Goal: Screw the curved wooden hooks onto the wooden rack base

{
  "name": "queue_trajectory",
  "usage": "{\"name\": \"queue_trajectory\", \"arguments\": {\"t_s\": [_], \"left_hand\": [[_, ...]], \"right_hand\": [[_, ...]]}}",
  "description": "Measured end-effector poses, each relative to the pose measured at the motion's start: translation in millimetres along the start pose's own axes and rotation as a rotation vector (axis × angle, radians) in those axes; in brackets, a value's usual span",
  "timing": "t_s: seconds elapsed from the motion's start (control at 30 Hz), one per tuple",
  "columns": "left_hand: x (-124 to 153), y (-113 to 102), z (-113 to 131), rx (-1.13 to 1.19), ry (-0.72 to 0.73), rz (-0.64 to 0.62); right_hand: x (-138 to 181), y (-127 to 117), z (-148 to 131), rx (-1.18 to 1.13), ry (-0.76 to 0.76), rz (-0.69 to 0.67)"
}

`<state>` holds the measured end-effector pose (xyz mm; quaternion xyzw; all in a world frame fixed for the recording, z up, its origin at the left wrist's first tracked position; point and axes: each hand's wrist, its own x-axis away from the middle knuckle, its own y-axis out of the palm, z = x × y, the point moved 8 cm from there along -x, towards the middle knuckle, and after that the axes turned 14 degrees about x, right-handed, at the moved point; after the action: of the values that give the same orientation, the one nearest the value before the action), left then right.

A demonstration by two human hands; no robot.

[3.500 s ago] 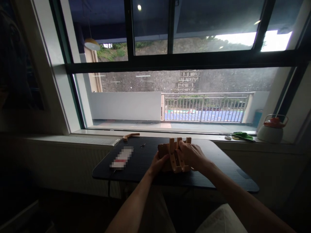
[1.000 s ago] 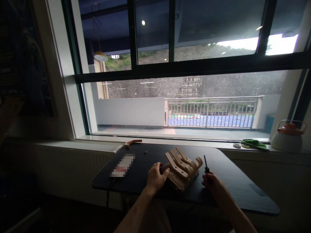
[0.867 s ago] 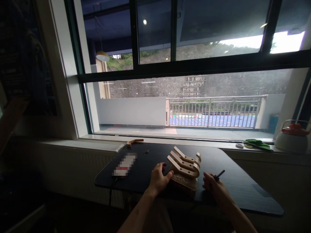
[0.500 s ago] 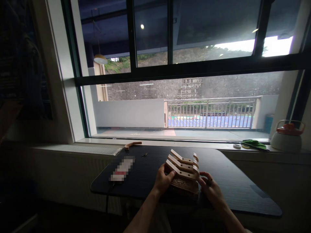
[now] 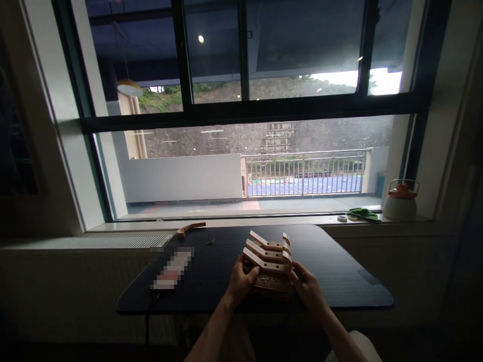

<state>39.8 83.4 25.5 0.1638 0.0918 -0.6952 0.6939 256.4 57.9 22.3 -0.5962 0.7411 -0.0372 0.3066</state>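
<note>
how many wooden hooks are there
4: three in a row on the wooden rack between left hand and right hand, one loose hook by the table's far edge. Others may be hidden.

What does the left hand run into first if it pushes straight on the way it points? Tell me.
The wooden hook rack. The left hand points forward and rightward, and it seems to rest on the rack's left end, though the dim light leaves depth unsure.
</note>
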Motion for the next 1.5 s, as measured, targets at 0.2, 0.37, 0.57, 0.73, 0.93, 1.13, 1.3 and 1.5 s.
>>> {"name": "queue_trajectory", "arguments": {"t_s": [0.2, 0.37, 0.57, 0.73, 0.93, 1.13, 1.3, 1.5], "left_hand": [[-0.9, 1.7, 0.3, -0.066, 0.052, -0.016], [-1.1, 3.5, 2.6, -0.076, 0.053, -0.039], [-0.9, 6.1, 2.7, -0.035, 0.065, -0.076], [-2.7, 3.5, -2.3, -0.057, 0.042, -0.085], [-0.2, -2.3, 0.6, -0.202, 0.060, -0.028], [-1.1, -8.8, -1.0, -0.285, -0.078, -0.034], [-17.3, 13.3, -6.3, 0.256, -0.247, -0.122], [-2.0, 22.7, -5.2, 0.300, -0.066, -0.072]], "right_hand": [[1.7, 1.0, 2.7, 0.002, 0.013, -0.017], [1.3, 1.6, 2.5, 0.014, -0.011, -0.012], [-1.9, 2.4, 6.2, 0.006, 0.052, -0.007], [-0.2, 0.7, 3.3, 0.028, 0.054, -0.005], [0.1, 0.2, 1.6, 0.113, -0.027, 0.058], [3.9, 10.9, 6.6, 0.242, -0.054, 0.019], [4.4, 12.7, 8.6, 0.241, -0.061, 0.027], [9.6, 9.5, 1.1, 0.288, -0.129, 0.044]]}}
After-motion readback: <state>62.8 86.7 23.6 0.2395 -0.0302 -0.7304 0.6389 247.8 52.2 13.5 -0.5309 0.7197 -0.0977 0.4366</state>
